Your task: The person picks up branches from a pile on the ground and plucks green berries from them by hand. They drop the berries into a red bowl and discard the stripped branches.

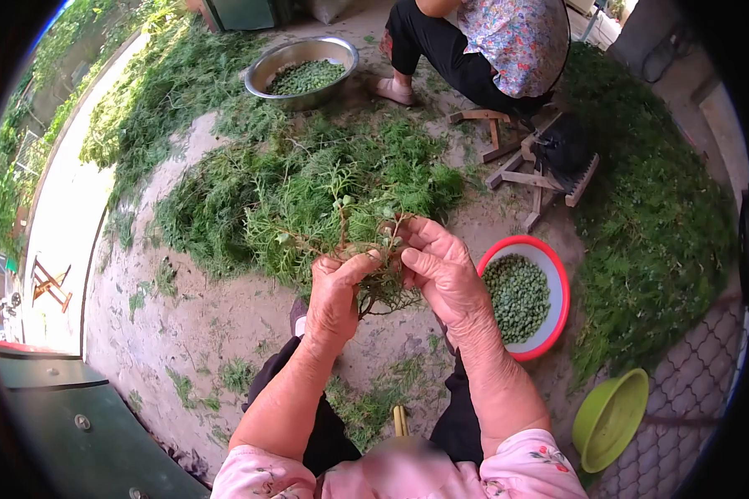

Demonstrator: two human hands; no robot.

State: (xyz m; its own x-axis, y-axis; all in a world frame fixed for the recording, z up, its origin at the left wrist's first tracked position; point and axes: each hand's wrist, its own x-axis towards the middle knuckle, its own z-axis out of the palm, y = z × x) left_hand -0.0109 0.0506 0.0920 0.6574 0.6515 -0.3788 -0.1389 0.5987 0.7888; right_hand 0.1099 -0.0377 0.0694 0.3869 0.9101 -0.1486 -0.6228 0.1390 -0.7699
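My left hand (334, 295) is closed around the stems of a leafy arborvitae branch (363, 226) with small green cones. Its thumb presses on top of the stems, and bare twig ends stick out below the fist. At the branch's right side, my right hand (445, 270) pinches a twig between thumb and fingers; the exact contact is partly hidden by the fingertips. Just beyond my right wrist stands a white basin with a red rim (562, 295), holding many green cones (516, 299). A pile of cut greenery (216, 204) lies behind the branch.
A metal basin (341, 81) of green cones stands at the back. Another person (512, 50) sits at the upper right near a wooden folding stool (541, 179). More cut branches (657, 233) are heaped at the right, beside a tilted yellow-green basin (612, 420).
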